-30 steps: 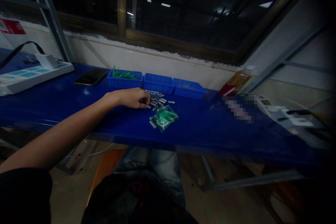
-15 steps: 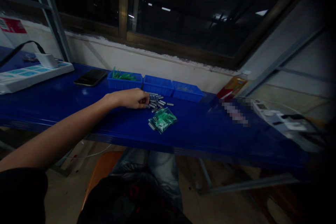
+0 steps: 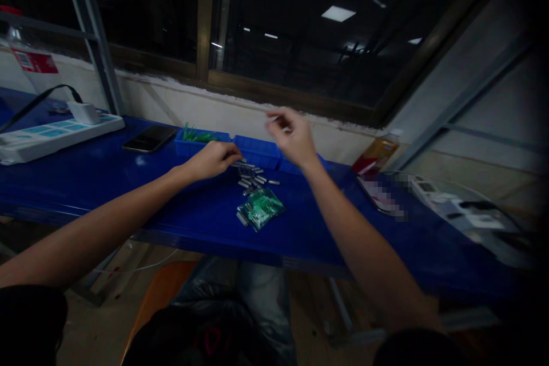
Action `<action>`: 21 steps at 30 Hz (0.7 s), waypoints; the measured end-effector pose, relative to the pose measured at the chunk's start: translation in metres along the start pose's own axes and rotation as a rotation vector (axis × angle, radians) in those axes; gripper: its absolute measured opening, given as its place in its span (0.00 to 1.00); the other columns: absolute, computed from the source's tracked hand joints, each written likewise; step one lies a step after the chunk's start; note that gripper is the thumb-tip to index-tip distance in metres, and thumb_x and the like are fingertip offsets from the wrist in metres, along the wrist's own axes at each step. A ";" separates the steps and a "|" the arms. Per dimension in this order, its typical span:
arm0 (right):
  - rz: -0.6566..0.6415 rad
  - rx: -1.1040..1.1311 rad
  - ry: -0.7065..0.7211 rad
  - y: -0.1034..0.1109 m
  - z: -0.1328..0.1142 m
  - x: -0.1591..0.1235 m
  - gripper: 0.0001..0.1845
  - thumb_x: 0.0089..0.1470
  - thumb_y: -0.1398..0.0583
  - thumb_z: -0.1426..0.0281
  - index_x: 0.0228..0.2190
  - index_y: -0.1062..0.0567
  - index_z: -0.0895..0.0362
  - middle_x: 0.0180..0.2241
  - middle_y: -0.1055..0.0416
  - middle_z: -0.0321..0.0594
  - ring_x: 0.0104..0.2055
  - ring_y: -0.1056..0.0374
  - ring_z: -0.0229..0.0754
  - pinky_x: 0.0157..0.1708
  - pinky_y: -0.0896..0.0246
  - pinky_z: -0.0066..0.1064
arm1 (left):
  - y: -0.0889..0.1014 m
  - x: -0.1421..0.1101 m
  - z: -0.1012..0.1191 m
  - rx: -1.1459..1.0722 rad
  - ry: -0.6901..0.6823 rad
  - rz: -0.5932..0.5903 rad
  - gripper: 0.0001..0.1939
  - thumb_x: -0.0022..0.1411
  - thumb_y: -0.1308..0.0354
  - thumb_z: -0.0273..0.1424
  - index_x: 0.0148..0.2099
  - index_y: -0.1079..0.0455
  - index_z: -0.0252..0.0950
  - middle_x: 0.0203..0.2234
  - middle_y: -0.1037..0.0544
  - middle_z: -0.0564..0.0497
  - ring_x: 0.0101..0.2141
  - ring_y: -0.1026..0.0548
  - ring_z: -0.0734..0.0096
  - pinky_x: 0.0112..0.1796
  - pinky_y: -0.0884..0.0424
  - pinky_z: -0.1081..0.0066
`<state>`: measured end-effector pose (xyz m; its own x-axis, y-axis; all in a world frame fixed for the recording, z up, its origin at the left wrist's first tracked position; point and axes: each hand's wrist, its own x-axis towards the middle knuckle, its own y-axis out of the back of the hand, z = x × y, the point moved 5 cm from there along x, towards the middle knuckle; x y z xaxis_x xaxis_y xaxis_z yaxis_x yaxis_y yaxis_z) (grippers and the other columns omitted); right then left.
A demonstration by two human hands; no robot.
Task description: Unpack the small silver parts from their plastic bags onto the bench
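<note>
My left hand (image 3: 211, 160) is at the left edge of a loose pile of short silvery metal pieces (image 3: 258, 179), its fingers pinched together. What lies between those fingertips, if anything, is too small to make out. Raised over the blue bins is my right hand (image 3: 294, 136), fingers curled and blurred by motion. Below the pile lies a small clear packet with green contents (image 3: 263, 209), with more metal pieces at its left corner. Green strips stick out of the left blue bin (image 3: 183, 147). The middle blue bin (image 3: 262, 159) stands beside it, and my right hand partly covers the right blue bin (image 3: 286, 165).
On the blue table (image 3: 171, 206), a dark phone (image 3: 148, 139) and a white power strip (image 3: 55, 136) lie left. A bottle (image 3: 32, 60) stands behind the strip. Right are another bottle (image 3: 376, 153), a partly pixelated flat object (image 3: 375, 194) and white cabled devices (image 3: 461, 206). A window runs behind.
My right hand has come into view, raised over the bins. My left hand has drawn slightly left and off the metal pile. The view has tilted up a little.
</note>
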<state>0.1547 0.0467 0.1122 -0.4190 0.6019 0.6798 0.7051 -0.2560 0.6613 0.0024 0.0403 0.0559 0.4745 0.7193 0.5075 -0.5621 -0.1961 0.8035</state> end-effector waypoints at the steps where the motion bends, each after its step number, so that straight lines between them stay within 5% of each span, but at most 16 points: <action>1: -0.044 -0.006 0.029 -0.010 -0.002 -0.005 0.16 0.54 0.46 0.64 0.42 0.31 0.60 0.31 0.32 0.40 0.32 0.35 0.37 0.34 0.38 0.32 | 0.001 0.001 -0.003 -0.007 0.036 0.037 0.13 0.60 0.52 0.32 0.39 0.29 0.30 0.30 0.23 0.47 0.30 0.27 0.70 0.32 0.35 0.72; 6: -0.153 -0.075 0.104 -0.054 -0.005 -0.032 0.13 0.49 0.43 0.67 0.39 0.31 0.57 0.28 0.33 0.37 0.31 0.37 0.38 0.33 0.44 0.31 | -0.001 0.001 -0.010 -0.122 0.096 0.093 0.15 0.60 0.51 0.35 0.38 0.29 0.30 0.27 0.23 0.48 0.27 0.28 0.72 0.28 0.36 0.74; 15: -0.113 -0.091 0.063 -0.050 0.001 -0.037 0.07 0.53 0.46 0.69 0.35 0.32 0.56 0.32 0.33 0.39 0.36 0.38 0.39 0.36 0.45 0.31 | -0.010 0.001 -0.009 -0.240 0.095 0.029 0.19 0.61 0.55 0.39 0.33 0.31 0.29 0.24 0.25 0.48 0.26 0.28 0.73 0.28 0.34 0.73; 21: -0.064 -0.054 0.036 -0.050 0.004 -0.035 0.11 0.57 0.51 0.67 0.32 0.31 0.57 0.31 0.32 0.39 0.33 0.37 0.38 0.35 0.45 0.30 | 0.002 -0.003 0.004 -0.246 -0.012 0.154 0.15 0.58 0.48 0.33 0.46 0.36 0.30 0.30 0.25 0.47 0.31 0.28 0.73 0.32 0.32 0.73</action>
<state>0.1371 0.0413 0.0541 -0.4831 0.5914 0.6457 0.6445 -0.2590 0.7194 0.0029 0.0347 0.0571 0.3782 0.6850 0.6227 -0.7748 -0.1339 0.6179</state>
